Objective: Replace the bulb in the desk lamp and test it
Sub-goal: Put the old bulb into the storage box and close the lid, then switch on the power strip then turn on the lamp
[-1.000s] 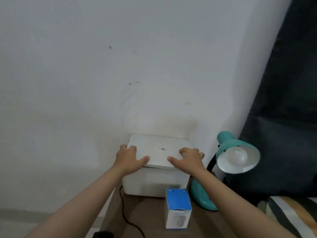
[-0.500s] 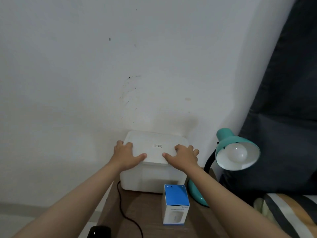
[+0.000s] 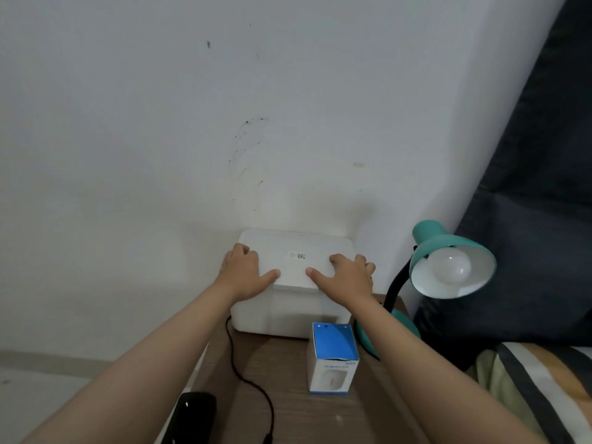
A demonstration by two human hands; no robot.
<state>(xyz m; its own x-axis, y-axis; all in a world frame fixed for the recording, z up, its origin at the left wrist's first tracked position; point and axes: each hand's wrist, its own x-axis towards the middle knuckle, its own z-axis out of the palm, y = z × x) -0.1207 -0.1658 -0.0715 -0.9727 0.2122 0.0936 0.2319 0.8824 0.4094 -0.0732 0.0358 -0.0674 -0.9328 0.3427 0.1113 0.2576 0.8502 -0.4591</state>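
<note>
A teal desk lamp [image 3: 448, 248] stands at the table's right back, its shade turned toward me with a white bulb [image 3: 450, 265] screwed in. A blue-and-white bulb carton [image 3: 333, 357] stands upright on the table in front of a white plastic box [image 3: 288, 312]. Both my hands lie on the box's lid [image 3: 298, 248]. My left hand [image 3: 243, 274] holds the lid's front left corner and my right hand [image 3: 346, 277] its front right corner. Both thumbs lie along the front edge. What is inside the box is hidden.
The brown wooden table [image 3: 304, 418] stands against a white wall. A black cable [image 3: 246, 379] runs across it from the box's left side, and a black glossy object [image 3: 192, 418] lies at the near left edge. A dark cushion [image 3: 528, 219] and striped bedding [image 3: 528, 379] are on the right.
My hands stay on the lid in the same grip. The view has shifted a little, so the box and lamp sit slightly higher and to the left in the frame.
</note>
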